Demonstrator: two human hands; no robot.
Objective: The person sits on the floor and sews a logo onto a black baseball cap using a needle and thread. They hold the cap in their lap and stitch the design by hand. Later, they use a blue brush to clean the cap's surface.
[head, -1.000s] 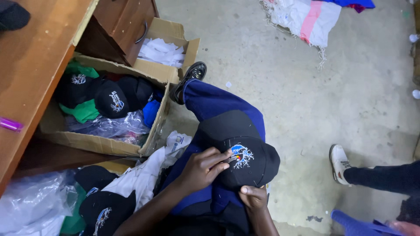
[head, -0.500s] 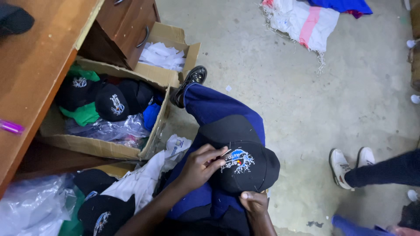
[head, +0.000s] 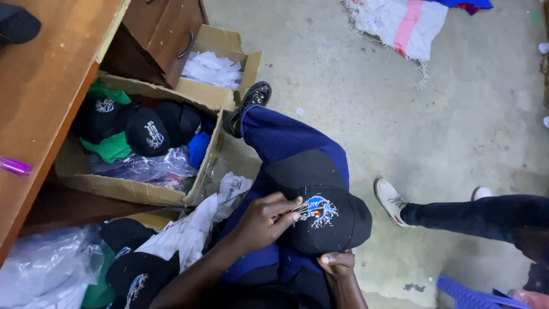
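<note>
A black cap [head: 320, 229] with a blue and white stitched emblem [head: 318, 210] rests on my knee, which is clad in blue trousers [head: 286, 137]. My left hand [head: 264, 220] comes in from the lower left. Its fingers pinch a small thin tool against the emblem's left edge; what kind of tool I cannot tell. My right hand [head: 337, 264] grips the cap's near edge from below, thumb on top.
An open cardboard box [head: 143, 191] to my left holds black caps, green cloth and plastic bags. A wooden desk [head: 51, 97] with a drawer stands above it. More caps and bags lie at lower left. Another person's leg and white shoe [head: 392, 200] stand at right.
My hands stay on the cap, with the left fingers shifting slightly at the emblem. The other person's feet have stepped leftward, closer to my knee.
</note>
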